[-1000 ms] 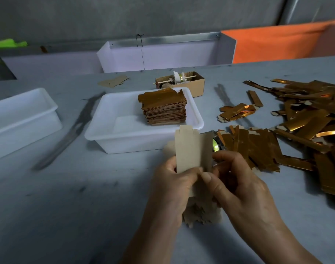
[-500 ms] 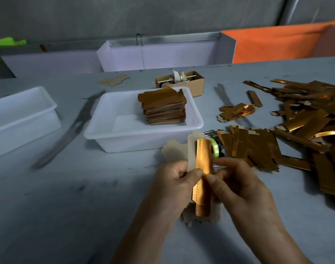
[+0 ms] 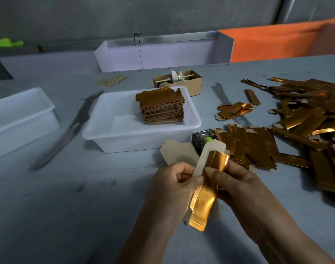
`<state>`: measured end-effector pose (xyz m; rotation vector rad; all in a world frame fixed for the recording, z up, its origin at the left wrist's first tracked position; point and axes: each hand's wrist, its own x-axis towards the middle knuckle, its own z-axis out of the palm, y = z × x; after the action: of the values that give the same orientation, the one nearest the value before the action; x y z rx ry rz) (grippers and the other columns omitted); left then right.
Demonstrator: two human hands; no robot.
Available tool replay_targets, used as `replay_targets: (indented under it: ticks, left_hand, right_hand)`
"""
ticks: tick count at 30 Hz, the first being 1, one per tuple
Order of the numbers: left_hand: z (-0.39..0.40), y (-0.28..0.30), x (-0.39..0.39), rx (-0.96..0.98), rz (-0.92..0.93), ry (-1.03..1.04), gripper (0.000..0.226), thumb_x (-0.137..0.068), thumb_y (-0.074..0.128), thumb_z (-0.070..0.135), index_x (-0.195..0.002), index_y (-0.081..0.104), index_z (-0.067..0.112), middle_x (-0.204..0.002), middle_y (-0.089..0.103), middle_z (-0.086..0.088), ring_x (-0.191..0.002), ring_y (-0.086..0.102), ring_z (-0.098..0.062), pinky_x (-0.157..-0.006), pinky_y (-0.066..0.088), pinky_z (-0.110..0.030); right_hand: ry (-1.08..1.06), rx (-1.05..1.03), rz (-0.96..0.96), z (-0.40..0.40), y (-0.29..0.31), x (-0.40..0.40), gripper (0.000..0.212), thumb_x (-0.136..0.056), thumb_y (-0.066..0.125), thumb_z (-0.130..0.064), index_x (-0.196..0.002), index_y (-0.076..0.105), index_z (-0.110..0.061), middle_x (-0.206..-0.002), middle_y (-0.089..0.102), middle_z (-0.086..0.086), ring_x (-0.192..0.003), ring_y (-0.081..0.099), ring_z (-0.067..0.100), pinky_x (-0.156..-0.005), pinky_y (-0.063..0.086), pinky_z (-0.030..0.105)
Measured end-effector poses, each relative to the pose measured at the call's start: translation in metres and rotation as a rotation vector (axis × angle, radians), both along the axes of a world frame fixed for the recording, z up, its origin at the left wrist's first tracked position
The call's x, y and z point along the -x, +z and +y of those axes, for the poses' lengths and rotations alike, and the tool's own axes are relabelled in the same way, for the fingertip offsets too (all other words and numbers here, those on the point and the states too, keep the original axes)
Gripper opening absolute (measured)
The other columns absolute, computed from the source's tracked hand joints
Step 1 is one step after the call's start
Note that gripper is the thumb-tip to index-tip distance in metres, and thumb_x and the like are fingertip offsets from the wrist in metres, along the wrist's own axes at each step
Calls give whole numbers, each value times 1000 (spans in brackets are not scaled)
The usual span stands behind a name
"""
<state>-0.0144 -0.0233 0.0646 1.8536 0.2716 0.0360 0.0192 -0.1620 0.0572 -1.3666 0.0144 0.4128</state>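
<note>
A: L hand [image 3: 174, 185], what's it doing?
B: Fingers curled, thumb pinching the left edge of the gold carton blank [image 3: 205, 195], approx mid-length. R hand [image 3: 239, 185] grips the same blank from the right, thumb on the foil face, fingers behind.
A: Where's the blank exactly?
B: Held up over the table [image 3: 67, 206], between both hands, just in front of the white tub [image 3: 124, 143]. Long axis tilted, top end leaning right. Foil side faces the cam. It's partly folded, w/ a plain kraft panel showing at top left. Lower end pokes out below the hands.
A: Other stuff?
B: Stack of gold blanks [image 3: 162, 107] sits in the tub, far right corner. Loose pile of gold blanks [image 3: 305, 121] spreads over the table on the right. A kraft-side-up blank [image 3: 177, 153] lies just behind L hand. Dark object [image 3: 201, 137] w/ a green bit sits between tub and pile; can't tell what it is. Cardboard box [image 3: 194, 86] behind the tub, 2nd white tub [image 3: 20, 119] at far left.
</note>
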Motion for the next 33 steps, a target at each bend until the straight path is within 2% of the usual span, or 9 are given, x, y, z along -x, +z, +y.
replay_targets:
  ticks: [5,10,15,17,21,25,29,31,33]
  left_hand:
    - [-2,-2,-1,-73,-54,72,16,-82,74,29,-78,59,34,-64,65,20,-69,64,9,-53,45,-5]
    - [-6,-2,-2,-34,-94,136,12,-80,76,22,-73,68,27,-69,69,20,-64,64,4,-53,48,-9]
    - [-9,-5,1,-55,-116,210,9,-85,71,24,-83,68,33,-74,70,12,-72,65,1,-57,49,-10]
    - [-15,-4,3,-292,-214,246,10,-85,70,21,-90,71,29,-79,64,11,-77,61,-4,-61,47,-10]
    - [-34,-6,7,-991,-435,188,22,-75,59,8,-89,75,12,-74,59,-5,-71,59,-24,-57,48,-33]
    - [-49,-10,13,-1200,-282,110,43,-75,38,7,-97,74,1,-75,62,-8,-68,61,-25,-58,50,-33]
    - [-49,-17,14,-1221,-352,96,26,-74,58,10,-91,77,4,-73,62,-6,-68,62,-23,-55,50,-32]
    - [-42,-12,12,-1064,-290,75,33,-65,80,12,-98,76,12,-79,62,-5,-75,62,-22,-55,50,-30]
    - [-33,-1,6,-717,-149,107,24,-79,74,20,-103,71,27,-95,61,4,-88,59,-13,-65,48,-22]
  right_hand:
    - [21,4,-1,-2,3,-2,30,-66,61,-31,-93,70,-22,-84,74,1,-76,70,12,-55,54,20]
    - [8,44,10,-1,1,-7,37,-68,61,-33,-96,70,-12,-80,73,8,-73,70,17,-65,54,28]
    - [13,59,34,2,-5,-7,42,-69,62,-36,-104,68,-16,-92,73,5,-89,69,20,-74,55,32]
    - [26,65,34,4,-4,-8,35,-73,61,-34,-101,69,-16,-90,74,4,-86,70,17,-67,55,26]
    - [31,61,25,6,-1,-9,27,-77,60,-32,-93,72,-13,-88,73,10,-87,69,23,-69,54,28]
    - [28,62,13,6,3,-9,33,-70,56,-45,-77,74,-18,-83,74,3,-83,69,17,-63,54,23]
    - [47,112,-22,6,3,-9,27,-72,66,-32,-84,70,-9,-82,71,13,-73,69,15,-60,56,20]
    - [33,123,3,4,2,-12,17,-83,63,-21,-89,67,-6,-79,70,12,-70,67,16,-62,55,23]
    - [38,115,25,1,2,-16,21,-87,60,-19,-92,64,0,-78,67,14,-72,63,24,-72,52,32]
